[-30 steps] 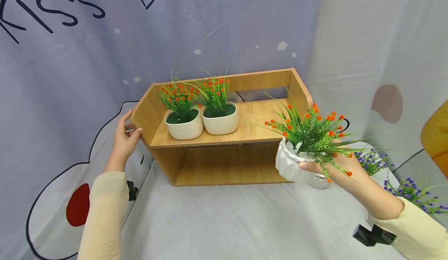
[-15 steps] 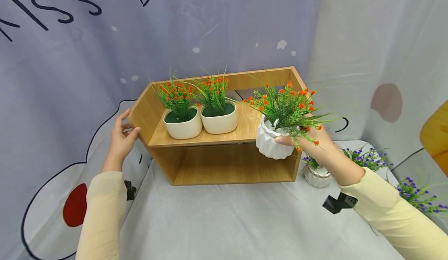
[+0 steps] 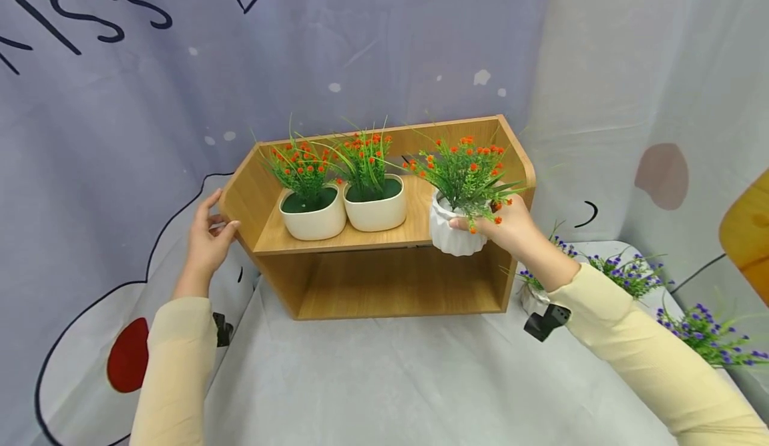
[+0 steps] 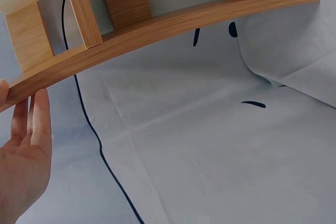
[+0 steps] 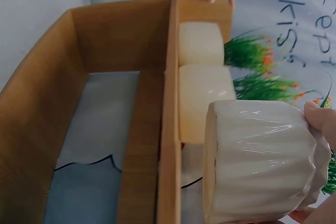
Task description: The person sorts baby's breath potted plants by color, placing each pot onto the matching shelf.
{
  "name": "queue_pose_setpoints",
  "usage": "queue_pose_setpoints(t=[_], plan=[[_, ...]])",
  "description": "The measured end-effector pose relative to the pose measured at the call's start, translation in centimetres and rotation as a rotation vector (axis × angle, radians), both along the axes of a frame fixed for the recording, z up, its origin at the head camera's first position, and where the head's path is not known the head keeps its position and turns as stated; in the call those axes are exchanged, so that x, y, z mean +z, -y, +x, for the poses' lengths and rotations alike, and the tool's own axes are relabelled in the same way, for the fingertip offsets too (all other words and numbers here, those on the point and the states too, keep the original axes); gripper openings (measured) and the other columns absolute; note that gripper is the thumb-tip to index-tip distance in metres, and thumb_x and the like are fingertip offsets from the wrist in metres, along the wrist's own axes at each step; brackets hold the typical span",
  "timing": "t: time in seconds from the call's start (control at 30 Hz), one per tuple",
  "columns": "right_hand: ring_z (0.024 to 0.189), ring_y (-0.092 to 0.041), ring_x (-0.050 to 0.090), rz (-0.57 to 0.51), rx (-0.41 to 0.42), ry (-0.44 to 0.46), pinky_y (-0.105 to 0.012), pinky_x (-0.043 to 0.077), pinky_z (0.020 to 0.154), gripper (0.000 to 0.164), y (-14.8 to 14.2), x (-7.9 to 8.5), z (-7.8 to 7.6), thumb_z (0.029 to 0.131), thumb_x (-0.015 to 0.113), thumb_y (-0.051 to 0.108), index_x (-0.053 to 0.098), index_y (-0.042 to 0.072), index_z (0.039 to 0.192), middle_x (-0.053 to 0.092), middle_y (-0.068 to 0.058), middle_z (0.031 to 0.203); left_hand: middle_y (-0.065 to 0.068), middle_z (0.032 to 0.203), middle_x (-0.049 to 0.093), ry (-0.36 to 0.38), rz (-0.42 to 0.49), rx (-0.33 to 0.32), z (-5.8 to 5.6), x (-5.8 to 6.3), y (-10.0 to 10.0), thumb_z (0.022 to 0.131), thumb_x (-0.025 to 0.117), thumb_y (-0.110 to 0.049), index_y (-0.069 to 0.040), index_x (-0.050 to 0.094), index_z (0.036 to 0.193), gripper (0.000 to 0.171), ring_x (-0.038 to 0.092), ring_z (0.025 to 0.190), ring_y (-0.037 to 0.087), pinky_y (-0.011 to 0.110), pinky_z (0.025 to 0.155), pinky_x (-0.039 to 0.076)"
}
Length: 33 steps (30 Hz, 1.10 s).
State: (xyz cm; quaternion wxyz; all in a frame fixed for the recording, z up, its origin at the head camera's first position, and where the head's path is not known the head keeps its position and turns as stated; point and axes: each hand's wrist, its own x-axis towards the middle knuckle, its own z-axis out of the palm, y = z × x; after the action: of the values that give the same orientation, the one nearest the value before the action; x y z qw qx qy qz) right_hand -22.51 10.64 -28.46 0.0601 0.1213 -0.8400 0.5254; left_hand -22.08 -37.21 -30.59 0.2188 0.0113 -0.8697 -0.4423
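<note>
In the head view my right hand (image 3: 513, 227) grips a white fluted flowerpot (image 3: 454, 238) by its rim; orange flowers and long grass rise from it. The pot is at the front edge of the wooden shelf unit's upper board, right of two smooth cream planters (image 3: 314, 222). From the right wrist view, the pot's underside (image 5: 209, 163) appears raised off the board. My left hand (image 3: 210, 238) holds the front edge of the shelf unit's left side panel (image 3: 249, 199), fingers outside and thumb in front. The right hand's far fingers are hidden behind pot and leaves.
Several purple-flowered plants (image 3: 705, 336) stand at the right, one (image 3: 533, 299) partly behind my right forearm. The lower compartment (image 3: 396, 282) of the shelf unit lies under the upper board. Grey cloth (image 3: 372, 379) covers the surface in front, and a printed curtain (image 3: 384, 45) hangs behind.
My right hand has carried the white fluted pot leftward and away from me, from the shelf's right front to its upper board. The left hand has kept hold of the side panel.
</note>
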Motion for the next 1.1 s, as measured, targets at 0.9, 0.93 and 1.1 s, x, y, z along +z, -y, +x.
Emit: queue_pose_setpoints(t=[0.9, 0.93, 1.1], plan=[[0.130, -0.031, 0.043, -0.036, -0.068, -0.010, -0.045, 0.035, 0.110, 0.072, 0.7, -2.9, -4.9, 0.077, 0.080, 0.019, 0.044, 0.004, 0.137, 0.049, -0.017, 0.137, 0.012, 0.113, 0.047, 0.010, -0.001, 0.005, -0.5, -0.3, 0.6, 0.096, 0.053, -0.008, -0.021, 0.021, 0.152, 0.066, 0.050, 0.083, -0.005, 0.006, 0.070, 0.049], [0.131, -0.031, 0.042, -0.037, -0.076, -0.007, -0.045, 0.035, 0.110, 0.074, 0.7, -3.0, -5.0, 0.077, 0.080, 0.021, 0.042, 0.004, 0.138, 0.048, -0.017, 0.138, 0.013, 0.114, 0.047, 0.012, -0.001, 0.008, -0.6, -0.3, 0.6, 0.096, 0.053, -0.008, -0.021, 0.021, 0.152, 0.066, 0.050, 0.083, -0.005, 0.006, 0.070, 0.049], [0.136, -0.034, 0.035, -0.065, -0.142, 0.011, -0.048, 0.037, 0.109, 0.086, 1.3, -4.4, -4.6, 0.080, 0.077, 0.033, 0.025, 0.007, 0.144, 0.036, -0.020, 0.147, 0.014, 0.114, 0.047, 0.019, 0.002, 0.016, -0.5, -0.5, 0.4, 0.096, 0.053, -0.010, -0.024, 0.022, 0.152, 0.065, 0.049, 0.085, -0.005, 0.006, 0.071, 0.049]])
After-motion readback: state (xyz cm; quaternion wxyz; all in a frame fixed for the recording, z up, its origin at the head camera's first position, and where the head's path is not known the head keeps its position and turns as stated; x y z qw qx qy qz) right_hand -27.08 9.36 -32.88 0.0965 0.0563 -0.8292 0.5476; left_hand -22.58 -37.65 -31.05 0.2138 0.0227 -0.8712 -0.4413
